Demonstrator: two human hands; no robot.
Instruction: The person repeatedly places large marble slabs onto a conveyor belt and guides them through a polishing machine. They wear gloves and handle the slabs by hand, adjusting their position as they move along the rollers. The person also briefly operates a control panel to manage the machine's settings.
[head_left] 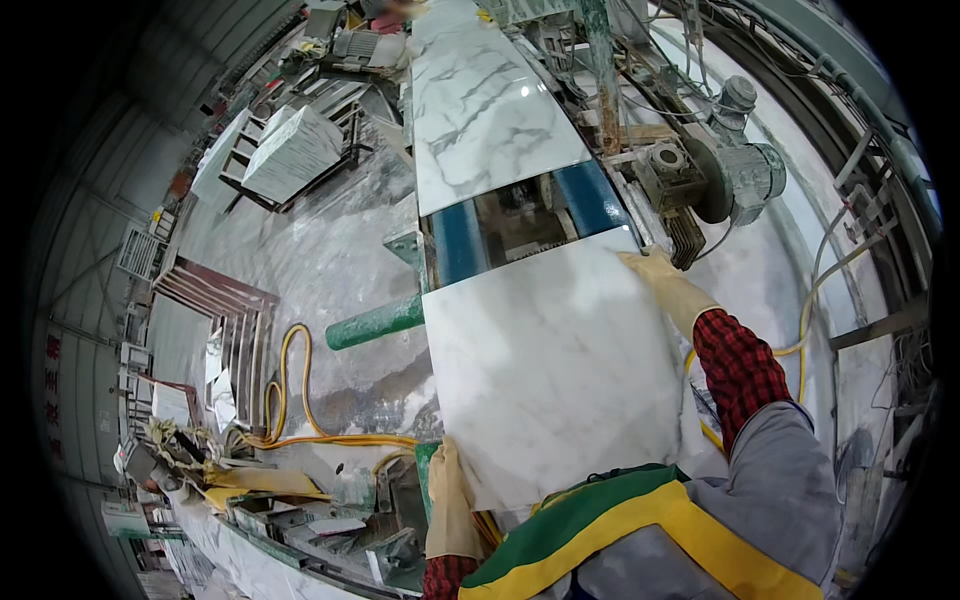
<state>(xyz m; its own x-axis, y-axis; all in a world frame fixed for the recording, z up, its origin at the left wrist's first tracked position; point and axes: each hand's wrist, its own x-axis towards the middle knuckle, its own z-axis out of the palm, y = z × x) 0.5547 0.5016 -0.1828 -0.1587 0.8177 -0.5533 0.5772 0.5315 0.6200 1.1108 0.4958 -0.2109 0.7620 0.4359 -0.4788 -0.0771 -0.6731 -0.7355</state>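
Observation:
A white marble-look slab (555,370) with faint grey veins lies flat in front of me. My right hand (668,285), in a cream glove, grips its far right corner. Low on the left edge of the same slab, my gloved left hand (450,500) holds on, its fingers partly hidden from view. Beyond a gap lies a second veined slab (490,110). Two blue belts (460,243) show in that gap, with dark machine parts between them.
An electric motor with gearbox (735,180) stands right of the line. A green roller (375,323) juts out left, above yellow hoses (300,437) on the floor. Stacked slabs (290,155) rest on a rack farther left. Another person (150,470) is at the lower left.

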